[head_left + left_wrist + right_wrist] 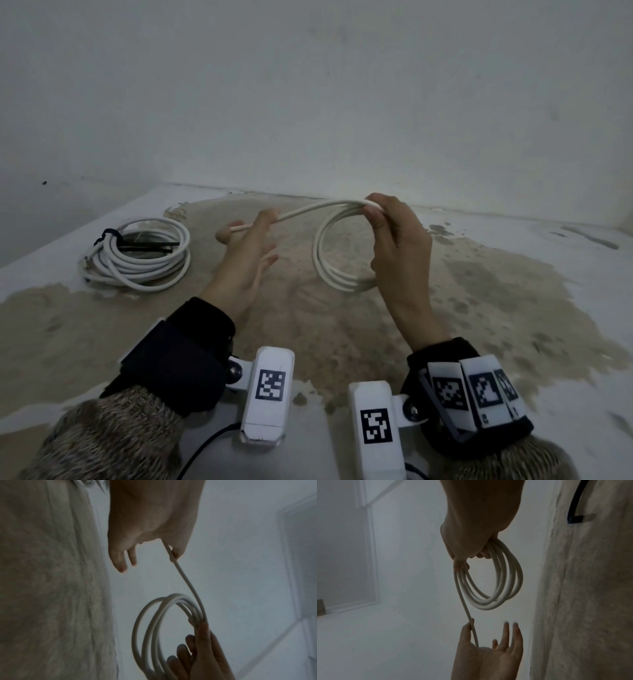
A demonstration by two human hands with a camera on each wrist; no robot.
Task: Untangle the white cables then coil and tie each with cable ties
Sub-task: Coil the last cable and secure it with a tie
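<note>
While I check the head view, the held white cable [337,253] reads as smooth, round, off-white cord wound into three or four loose loops; I can't fix the exact count. Right hand [394,240] has its fingers and thumb curled round the top of that coil, loops hanging below the hand, off the table [479,325]. One straight tail [301,210] runs from the right fingers across to the left hand [246,253]. Left thumb and forefinger pinch the tail near its end; other left fingers are spread straight and loose. Left wrist view confirms the pinch on the tail [173,555].

Count: two white cables. Second cable [137,253] lies flat on the table beyond and outboard of the left hand, well apart from it, coiled in several turns. It carries a dark tie [108,236] at its far-left edge, and a black strap [147,245] lies across its middle; ties there I count two, unsure whether they're one piece.

Table is white with a big tan stained patch under both hands. Plain pale wall [308,85] behind.
</note>
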